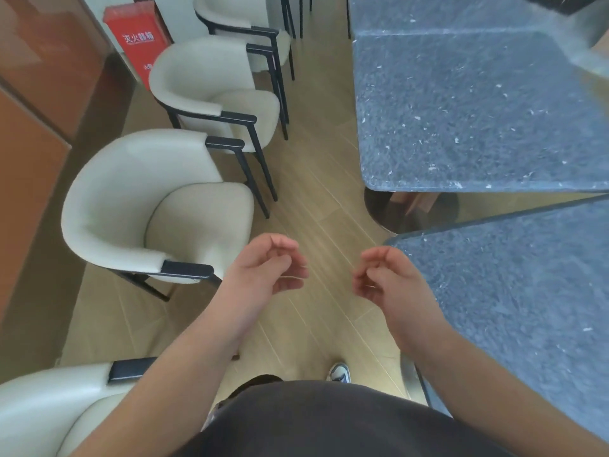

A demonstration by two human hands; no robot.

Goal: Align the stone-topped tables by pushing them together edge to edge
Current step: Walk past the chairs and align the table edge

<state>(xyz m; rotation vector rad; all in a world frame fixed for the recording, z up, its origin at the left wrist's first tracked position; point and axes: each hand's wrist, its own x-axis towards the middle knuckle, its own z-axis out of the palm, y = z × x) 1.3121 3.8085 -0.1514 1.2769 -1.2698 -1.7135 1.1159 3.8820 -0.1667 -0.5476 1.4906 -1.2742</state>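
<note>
Two bare hands hang in the air above the wood-plank floor, both holding nothing; the left hand has its fingers loosely curled toward the thumb, and the right hand mirrors it, fingers loosely bent, just beside the corner of the near stone-topped table without touching it; that table's speckled grey-blue top sits at an angle to the middle stone-topped table, with a wedge-shaped gap between their edges through which a round metal pedestal base shows; beyond the middle table a far stone-topped table lies edge to edge with it; along the left stand cream armchairs with black frames, the nearest full one close to the left hand, another behind it; a red fire-extinguisher box stands by the wall; a sneaker shows below.
</note>
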